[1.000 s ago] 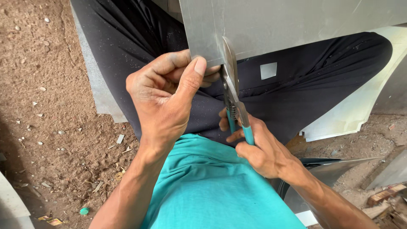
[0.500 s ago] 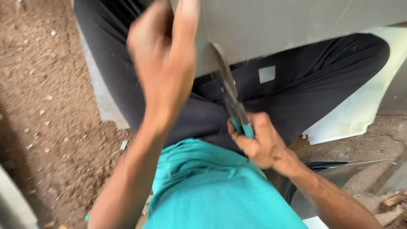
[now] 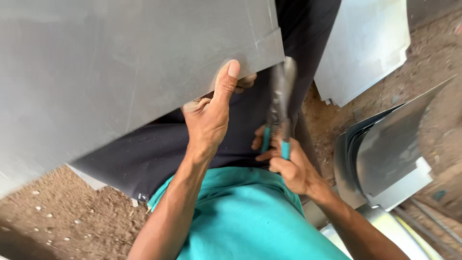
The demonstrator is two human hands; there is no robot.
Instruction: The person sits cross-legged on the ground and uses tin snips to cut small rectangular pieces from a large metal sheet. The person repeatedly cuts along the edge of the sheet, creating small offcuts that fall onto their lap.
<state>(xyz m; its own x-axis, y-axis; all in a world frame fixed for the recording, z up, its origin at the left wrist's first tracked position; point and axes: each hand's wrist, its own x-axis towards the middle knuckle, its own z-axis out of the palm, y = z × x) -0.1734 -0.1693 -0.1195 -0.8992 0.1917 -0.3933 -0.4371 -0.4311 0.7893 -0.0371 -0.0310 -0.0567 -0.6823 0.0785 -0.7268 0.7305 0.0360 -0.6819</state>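
Pinching the near edge of the grey metal sheet (image 3: 120, 72), thumb on top, the left hand (image 3: 209, 118) is now gripping where it hovered blurred before, while the right hand (image 3: 288, 166) is squeezing teal-handled snips (image 3: 280, 103) pointing away at the sheet's corner
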